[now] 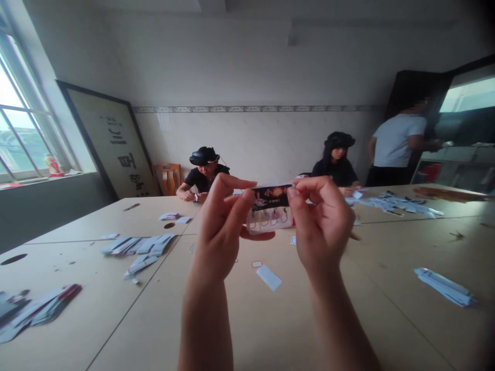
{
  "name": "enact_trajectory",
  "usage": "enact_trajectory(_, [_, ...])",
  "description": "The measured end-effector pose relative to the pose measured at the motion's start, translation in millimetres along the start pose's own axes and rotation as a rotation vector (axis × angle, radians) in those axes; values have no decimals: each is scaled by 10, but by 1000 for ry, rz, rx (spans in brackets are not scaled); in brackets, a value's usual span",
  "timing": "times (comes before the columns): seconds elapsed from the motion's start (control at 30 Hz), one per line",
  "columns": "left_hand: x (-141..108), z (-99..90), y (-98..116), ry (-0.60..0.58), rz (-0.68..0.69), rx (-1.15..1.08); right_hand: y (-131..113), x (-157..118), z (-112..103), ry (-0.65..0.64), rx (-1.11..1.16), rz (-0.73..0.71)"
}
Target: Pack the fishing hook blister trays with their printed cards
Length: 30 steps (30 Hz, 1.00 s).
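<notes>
Both hands hold up a small packet of fish hooks (pixel 269 208) above the table. It has a black printed header and a clear lower part with several hooks side by side. My left hand (pixel 224 221) pinches its left edge between thumb and fingers. On the other side, my right hand (pixel 320 219) grips the top right corner in the same way. Below the hands, a white slip (pixel 269 277) lies on the table beside a small red-bordered label (pixel 257 264).
Piles of packets and cards (pixel 139 245) lie on the left of the table (pixel 154 330), with another stack (pixel 444 286) at the right. Two people (pixel 204 172) in black headgear sit across, near a heap of packets (pixel 394 202). A person in white (pixel 398 136) stands at the back right.
</notes>
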<state>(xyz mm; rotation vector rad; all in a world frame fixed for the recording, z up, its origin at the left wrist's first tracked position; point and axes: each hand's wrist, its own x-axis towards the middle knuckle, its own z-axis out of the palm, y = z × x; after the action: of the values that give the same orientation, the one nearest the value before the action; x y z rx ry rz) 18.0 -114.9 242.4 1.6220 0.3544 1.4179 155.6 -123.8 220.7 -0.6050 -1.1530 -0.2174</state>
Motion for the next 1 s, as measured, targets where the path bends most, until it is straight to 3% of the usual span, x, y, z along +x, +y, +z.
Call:
enact_trajectory(0.17, [-9, 25, 1, 5, -3, -3, -8, -11, -1, 21, 0, 35])
enact_trajectory(0.4, [-21, 49, -1, 36, -3, 64, -21, -7, -9, 14, 74, 201])
enact_trajectory(0.67, [-30, 72, 16, 50, -15, 64, -25, 2, -26, 4, 76, 232])
enact_trajectory(1.0, [6, 44, -24, -1, -10, 56, 16, 79, -83, -31, 177, 410])
